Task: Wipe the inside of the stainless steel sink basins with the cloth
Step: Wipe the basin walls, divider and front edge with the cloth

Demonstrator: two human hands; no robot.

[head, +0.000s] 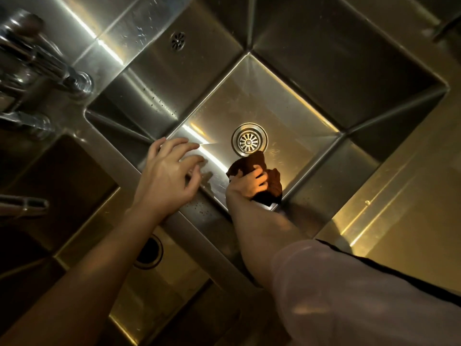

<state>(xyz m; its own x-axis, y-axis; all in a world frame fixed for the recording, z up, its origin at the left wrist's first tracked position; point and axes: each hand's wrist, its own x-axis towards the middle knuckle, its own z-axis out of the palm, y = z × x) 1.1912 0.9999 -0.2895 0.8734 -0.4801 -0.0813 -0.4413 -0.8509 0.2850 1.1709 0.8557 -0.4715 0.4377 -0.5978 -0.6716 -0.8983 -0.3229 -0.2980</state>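
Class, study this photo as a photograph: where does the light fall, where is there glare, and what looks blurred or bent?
Head view: warm, dim light; bright glare streaks cross the stainless steel sink basin floor and back ledge; the chrome taps at left are blurred; wide-angle distortion bends the basin edges; light catches the right hand gripping the dark brown cloth; the second basin lies in shadow.

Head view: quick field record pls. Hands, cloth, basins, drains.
right hand: grips the cloth, low in the right basin
cloth: dark brown, bunched, on the basin floor beside the drain
left hand: fingers spread, holds nothing, over the divider between basins
right basin: steel, water drops on its walls
drain: round strainer, uncovered, cloth edge right next to it
overflow: small round grille on the far wall
left basin: mostly in shadow, its drain partly seen
taps: upper left, blurred
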